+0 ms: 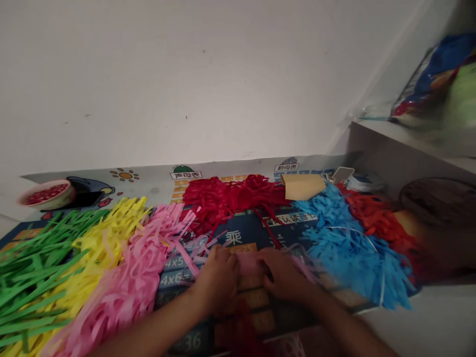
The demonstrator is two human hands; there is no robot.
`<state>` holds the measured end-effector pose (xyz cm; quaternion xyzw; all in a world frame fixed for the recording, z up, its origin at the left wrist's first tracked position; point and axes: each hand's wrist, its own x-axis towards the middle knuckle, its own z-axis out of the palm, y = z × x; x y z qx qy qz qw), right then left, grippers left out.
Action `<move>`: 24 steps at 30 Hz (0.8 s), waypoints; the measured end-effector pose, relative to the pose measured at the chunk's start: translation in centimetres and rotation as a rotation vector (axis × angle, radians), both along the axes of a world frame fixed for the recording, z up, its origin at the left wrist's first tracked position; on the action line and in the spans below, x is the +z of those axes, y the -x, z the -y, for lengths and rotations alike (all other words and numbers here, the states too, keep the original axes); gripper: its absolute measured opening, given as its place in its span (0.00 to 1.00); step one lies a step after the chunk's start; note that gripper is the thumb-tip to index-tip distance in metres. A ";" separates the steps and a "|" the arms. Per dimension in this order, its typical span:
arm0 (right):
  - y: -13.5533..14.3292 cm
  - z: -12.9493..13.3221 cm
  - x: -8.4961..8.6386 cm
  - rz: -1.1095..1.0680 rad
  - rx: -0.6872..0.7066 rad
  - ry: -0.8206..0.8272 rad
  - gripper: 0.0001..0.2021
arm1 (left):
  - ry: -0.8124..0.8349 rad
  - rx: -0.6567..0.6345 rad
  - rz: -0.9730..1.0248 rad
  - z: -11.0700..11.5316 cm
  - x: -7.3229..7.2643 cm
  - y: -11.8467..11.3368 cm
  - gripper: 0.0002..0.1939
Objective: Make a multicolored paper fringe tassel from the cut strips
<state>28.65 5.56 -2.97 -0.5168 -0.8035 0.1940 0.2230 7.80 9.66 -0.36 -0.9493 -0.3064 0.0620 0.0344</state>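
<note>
Near the front middle of the mat, my left hand (pixel 216 278) has its fingers curled closed on one end of a pink fringed paper strip (pixel 248 263). My right hand (pixel 285 275), slightly blurred, closes on the strip's other end. A short flat stretch shows between the hands, and loose fringe pokes out beyond both. Left of my hands lies a heap of pink fringe (pixel 137 270), beside yellow fringe (pixel 98 245) and green fringe (pixel 35 270). Red fringe (pixel 226 196) is bunched behind my hands, and blue fringe (pixel 353 253) spreads to the right.
A printed learning mat (pixel 174 277) covers the table. At the back left stands a bowl (pixel 61 197) of small red pieces. A tan cardboard piece (pixel 303 186) and orange-red fringe (pixel 375 213) lie to the right. A white wall (pixel 223 89) rises behind; a shelf (pixel 420 144) holds bags.
</note>
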 end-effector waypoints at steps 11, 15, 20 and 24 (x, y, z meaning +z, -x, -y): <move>-2.9 -2.2 0.8 -0.002 0.190 0.037 0.19 | -0.158 -0.071 0.126 -1.1 -0.8 0.9 0.10; -3.1 -2.4 0.8 0.041 0.224 0.022 0.19 | -0.182 -0.093 0.081 -1.4 -0.4 -0.1 0.06; -2.8 -1.8 0.4 0.021 0.212 -0.043 0.16 | -0.239 -0.026 0.009 -0.5 -0.5 -0.9 0.08; -2.9 -1.8 -0.6 -0.021 0.162 -0.075 0.18 | -0.180 0.048 0.071 0.0 -0.2 -0.3 0.09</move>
